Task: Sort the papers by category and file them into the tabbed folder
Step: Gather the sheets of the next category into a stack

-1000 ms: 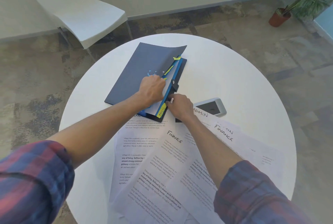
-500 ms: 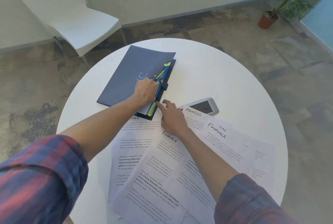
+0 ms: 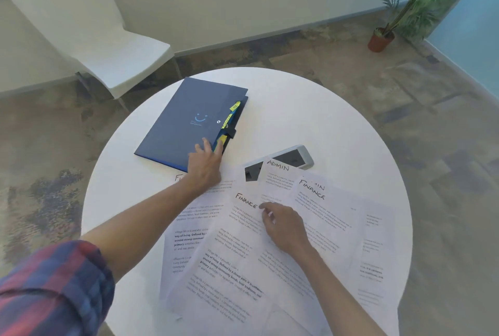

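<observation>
Head view, round white worktop (image 3: 337,125). Tabbed folder (image 3: 186,119): navy, cover down, lay at the far left, long axis running away and rightward, yellow tabs (image 3: 234,105) along its right edge. Left hand (image 3: 204,165): fingers straight, resting on the folder's near right corner, grasping nothing. Papers (image 3: 232,262): fanned loose across the near half, headed FINANCE and ADMIN. Right hand (image 3: 283,226): fingers curled on the middle FINANCE sheet (image 3: 244,202); pinch or mere press, cannot tell. The right hand was nearer that sheet, with the folder ahead and to its left.
</observation>
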### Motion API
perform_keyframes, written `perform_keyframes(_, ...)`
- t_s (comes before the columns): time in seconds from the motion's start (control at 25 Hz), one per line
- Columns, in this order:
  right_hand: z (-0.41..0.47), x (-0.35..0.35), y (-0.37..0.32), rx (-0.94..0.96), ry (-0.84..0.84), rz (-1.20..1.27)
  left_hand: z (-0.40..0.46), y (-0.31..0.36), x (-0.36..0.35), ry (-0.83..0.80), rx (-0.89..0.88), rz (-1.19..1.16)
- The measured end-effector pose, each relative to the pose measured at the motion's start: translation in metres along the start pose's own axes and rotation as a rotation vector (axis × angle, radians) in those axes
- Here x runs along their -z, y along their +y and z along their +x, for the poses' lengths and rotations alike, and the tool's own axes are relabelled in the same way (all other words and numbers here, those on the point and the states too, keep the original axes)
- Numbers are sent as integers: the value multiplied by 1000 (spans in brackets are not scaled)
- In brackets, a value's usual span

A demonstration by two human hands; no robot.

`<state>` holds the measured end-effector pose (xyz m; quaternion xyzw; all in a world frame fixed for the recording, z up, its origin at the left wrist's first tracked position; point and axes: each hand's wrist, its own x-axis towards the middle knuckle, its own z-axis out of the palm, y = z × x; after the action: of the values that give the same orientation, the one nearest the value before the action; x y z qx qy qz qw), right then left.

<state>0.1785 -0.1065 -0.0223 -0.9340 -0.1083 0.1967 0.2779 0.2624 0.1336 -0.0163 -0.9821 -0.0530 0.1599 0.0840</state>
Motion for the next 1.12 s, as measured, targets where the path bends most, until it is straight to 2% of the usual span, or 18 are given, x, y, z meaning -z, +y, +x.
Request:
perform_keyframes(0.16, -40, -2, 24, -89, 95, 7, -69, 19, -17, 201, 12, -235)
perform_keyframes(0.24, -58, 0, 35, -145, 144, 1, -104, 35, -24, 206, 6, -377)
perform_keyframes(0.4, -89, 9, 54, -255, 228, -86, -160, 78, -35, 114, -113, -402)
perform_keyframes(0.52, -111, 15, 70, -331, 268, -143, -179, 112, -46, 31, -112, -366)
perform_keyframes(0.68, -126, 8, 89, -305, 120, -212, -187, 143, -55, -78, -64, -480)
perform_keyframes(0.84, -129, 8, 94, -272, 73, -242, -191, 156, -52, -93, -17, -590)
perform_keyframes(0.96, -129, 12, 96, -249, 57, -190, -192, 158, -52, -108, 93, -751)
perform_keyframes(1.04, -129, 13, 97, -237, 56, -167, -191, 155, -50, -162, 236, -1011)
perform_keyframes(1.12, -128, 15, 97, -228, 47, -151, -192, 149, -46, -255, 275, -1201)
